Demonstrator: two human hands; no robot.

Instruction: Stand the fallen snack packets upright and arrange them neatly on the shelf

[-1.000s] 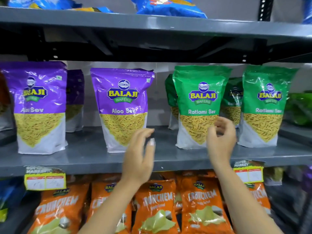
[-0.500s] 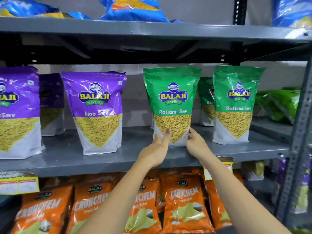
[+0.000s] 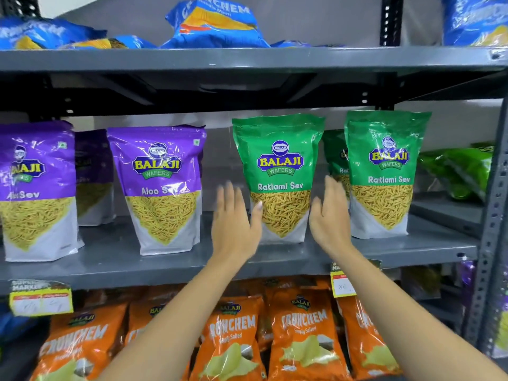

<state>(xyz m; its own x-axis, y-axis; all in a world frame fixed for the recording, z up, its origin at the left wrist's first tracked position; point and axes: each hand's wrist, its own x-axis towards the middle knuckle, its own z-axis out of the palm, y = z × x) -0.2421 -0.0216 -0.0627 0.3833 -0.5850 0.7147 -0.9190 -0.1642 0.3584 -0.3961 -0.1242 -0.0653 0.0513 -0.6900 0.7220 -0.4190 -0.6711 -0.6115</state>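
A green Ratlami Sev packet (image 3: 279, 171) stands upright on the grey middle shelf (image 3: 170, 264). My left hand (image 3: 233, 225) is open just left of its lower half, fingers spread and blurred. My right hand (image 3: 330, 218) is open just right of it. Neither hand grips the packet. A second green Ratlami Sev packet (image 3: 384, 171) stands upright to the right, with another green one (image 3: 334, 158) behind. Purple Aloo Sev packets (image 3: 162, 188) (image 3: 35, 188) stand upright to the left. At the far right a green packet (image 3: 459, 171) lies fallen on its side.
Blue Crunchem packets (image 3: 217, 26) lie slumped on the top shelf. Orange Crunchem packets (image 3: 302, 334) fill the shelf below. Yellow price tags (image 3: 41, 298) (image 3: 342, 283) hang from the middle shelf's front edge. A perforated grey upright post (image 3: 492, 224) bounds the right side.
Both hands have let go of the base of the middle green packet and opened, rising to either side of it. The view has shifted slightly right.
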